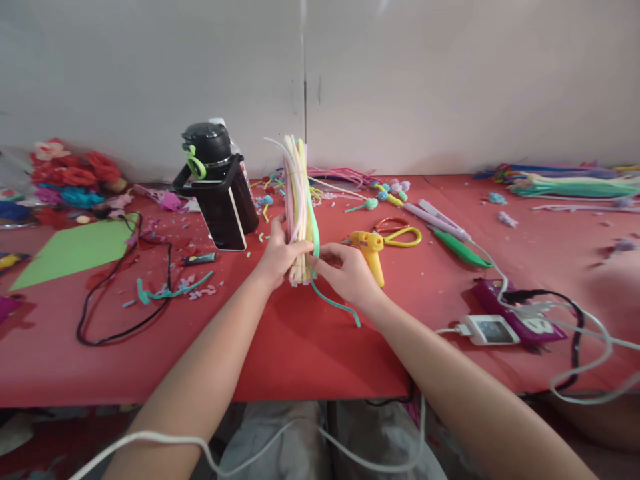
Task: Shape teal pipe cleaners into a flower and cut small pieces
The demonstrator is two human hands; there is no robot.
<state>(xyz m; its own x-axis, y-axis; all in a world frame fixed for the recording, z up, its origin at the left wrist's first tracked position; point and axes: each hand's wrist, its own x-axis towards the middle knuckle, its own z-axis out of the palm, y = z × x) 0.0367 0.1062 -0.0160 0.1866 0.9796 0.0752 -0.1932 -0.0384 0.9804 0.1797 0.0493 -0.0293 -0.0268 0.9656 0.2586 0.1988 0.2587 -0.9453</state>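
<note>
An upright bundle of pastel pipe cleaners (pixel 299 200) stands over the red table in front of me. My left hand (pixel 281 257) is wrapped round its lower part, thumb across the front. Against the bundle's right side, my right hand (pixel 345 270) pinches a mint green pipe cleaner (pixel 336 305), whose lower end trails out toward the right. The fingertips of my right hand are partly hidden. Just beyond that hand lies a yellow glue gun (pixel 371 250), with yellow-and-red-handled scissors (pixel 400 235) behind it.
A phone (pixel 220 217) leans on a black flask (pixel 206 143). Black cable (pixel 90 337) loops at left by green paper (pixel 75 247). At right are a power strip (pixel 545 327), white cables (pixel 605 347) and more pipe cleaners (pixel 565 185). White cable also crosses my lap.
</note>
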